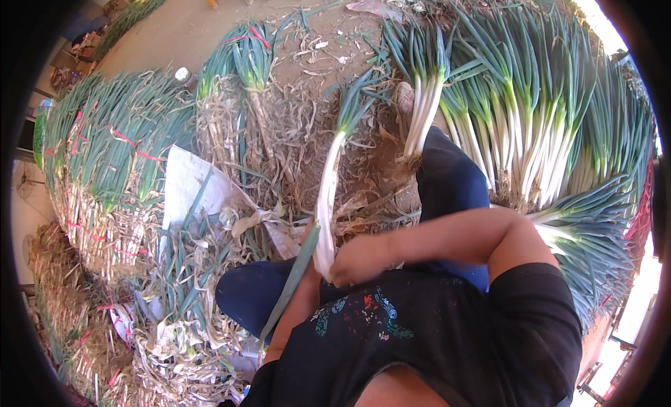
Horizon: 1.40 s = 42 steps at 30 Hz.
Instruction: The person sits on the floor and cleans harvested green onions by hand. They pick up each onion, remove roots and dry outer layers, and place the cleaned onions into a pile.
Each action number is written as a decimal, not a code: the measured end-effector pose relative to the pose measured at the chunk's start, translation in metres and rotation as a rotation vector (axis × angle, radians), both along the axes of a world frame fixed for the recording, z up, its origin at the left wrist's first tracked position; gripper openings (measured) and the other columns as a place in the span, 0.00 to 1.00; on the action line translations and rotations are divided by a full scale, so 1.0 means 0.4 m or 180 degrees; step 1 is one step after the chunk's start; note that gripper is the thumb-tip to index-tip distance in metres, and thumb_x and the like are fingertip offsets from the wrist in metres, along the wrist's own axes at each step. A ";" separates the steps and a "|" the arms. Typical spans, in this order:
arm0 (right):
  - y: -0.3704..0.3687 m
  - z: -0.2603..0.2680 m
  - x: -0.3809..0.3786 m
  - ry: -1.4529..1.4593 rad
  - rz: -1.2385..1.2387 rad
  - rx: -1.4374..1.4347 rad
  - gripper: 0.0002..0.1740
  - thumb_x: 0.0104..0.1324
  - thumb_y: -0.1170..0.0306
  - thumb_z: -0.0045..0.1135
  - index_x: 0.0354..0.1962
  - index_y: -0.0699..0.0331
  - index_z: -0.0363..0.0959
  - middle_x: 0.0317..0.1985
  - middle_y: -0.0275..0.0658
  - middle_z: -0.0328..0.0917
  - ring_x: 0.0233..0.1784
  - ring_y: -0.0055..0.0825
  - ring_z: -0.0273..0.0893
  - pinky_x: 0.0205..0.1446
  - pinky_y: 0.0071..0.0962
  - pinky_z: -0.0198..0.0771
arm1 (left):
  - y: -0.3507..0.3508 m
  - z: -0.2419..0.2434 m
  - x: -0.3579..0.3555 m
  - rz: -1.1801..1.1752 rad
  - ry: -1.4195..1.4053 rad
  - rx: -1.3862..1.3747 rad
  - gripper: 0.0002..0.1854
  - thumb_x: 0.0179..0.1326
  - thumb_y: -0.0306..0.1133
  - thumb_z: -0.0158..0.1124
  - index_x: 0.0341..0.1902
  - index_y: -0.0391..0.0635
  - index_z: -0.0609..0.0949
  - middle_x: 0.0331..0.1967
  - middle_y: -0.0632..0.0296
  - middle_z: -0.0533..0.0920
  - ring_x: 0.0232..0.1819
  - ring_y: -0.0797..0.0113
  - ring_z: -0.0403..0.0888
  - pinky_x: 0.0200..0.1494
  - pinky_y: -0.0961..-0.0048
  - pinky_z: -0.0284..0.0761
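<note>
A single Welsh onion stands tilted before my body, green leaves pointing away from me and white root end towards my lap. My left hand grips its lower stalk from the left and is mostly hidden behind it. Curled at the root end are the fingers of my right hand, blurred by motion. A long loose green leaf lies along my left forearm. By my right knee leans a small bunch of clean white-stalked onions, roots towards me.
Rows of white-stalked onions stand on the right, with more lying beside my right arm. Untrimmed onions bound with red ties fill the left. Dry leaf waste, a white sheet and a lidded jar are also there.
</note>
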State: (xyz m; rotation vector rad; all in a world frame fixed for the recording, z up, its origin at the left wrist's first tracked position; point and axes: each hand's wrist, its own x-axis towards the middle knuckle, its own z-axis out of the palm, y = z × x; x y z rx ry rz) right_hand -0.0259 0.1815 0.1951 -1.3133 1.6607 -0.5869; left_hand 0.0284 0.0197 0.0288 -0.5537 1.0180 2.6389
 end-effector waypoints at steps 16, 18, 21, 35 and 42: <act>0.001 -0.113 -0.435 -0.3361 -0.5259 -0.1822 0.14 0.58 0.74 0.54 0.40 0.71 0.62 0.23 0.35 0.68 0.19 0.23 0.66 0.23 0.25 0.68 | 0.125 0.354 -0.184 -0.0625 0.2882 -0.4994 0.22 0.50 0.20 0.61 0.51 0.44 0.76 0.59 0.57 0.71 0.63 0.57 0.65 0.64 0.65 0.63; 0.012 -0.066 -0.462 -0.3417 -0.5463 -0.2052 0.13 0.57 0.76 0.53 0.38 0.72 0.62 0.23 0.35 0.67 0.18 0.21 0.63 0.21 0.22 0.66 | 0.108 0.397 -0.183 -0.0590 0.3060 -0.4885 0.18 0.49 0.34 0.67 0.45 0.43 0.78 0.57 0.55 0.74 0.64 0.53 0.65 0.65 0.62 0.61; 0.077 -0.056 -0.542 -0.3302 -0.5581 -0.2405 0.12 0.58 0.79 0.51 0.39 0.74 0.61 0.23 0.35 0.66 0.17 0.18 0.60 0.19 0.17 0.63 | 0.074 0.418 -0.125 -0.0742 0.3167 -0.4783 0.20 0.46 0.44 0.71 0.37 0.43 0.78 0.53 0.54 0.77 0.62 0.50 0.68 0.63 0.58 0.64; 0.047 0.006 -0.510 -0.3431 -0.3899 -0.3017 0.15 0.56 0.71 0.55 0.40 0.59 0.59 0.18 0.25 0.60 0.19 0.16 0.59 0.25 0.18 0.60 | -0.162 0.457 -0.140 -0.0620 0.0597 -0.3449 0.35 0.59 0.37 0.60 0.67 0.40 0.58 0.65 0.50 0.63 0.65 0.55 0.61 0.65 0.61 0.57; -0.009 -0.036 -0.447 -0.2036 -0.4282 -0.2407 0.21 0.62 0.63 0.58 0.47 0.62 0.60 0.32 0.35 0.73 0.31 0.21 0.70 0.34 0.25 0.69 | 0.156 0.392 -0.292 -0.0823 0.0986 -0.5434 0.30 0.63 0.50 0.53 0.60 0.37 0.66 0.36 0.40 0.79 0.37 0.41 0.78 0.38 0.56 0.73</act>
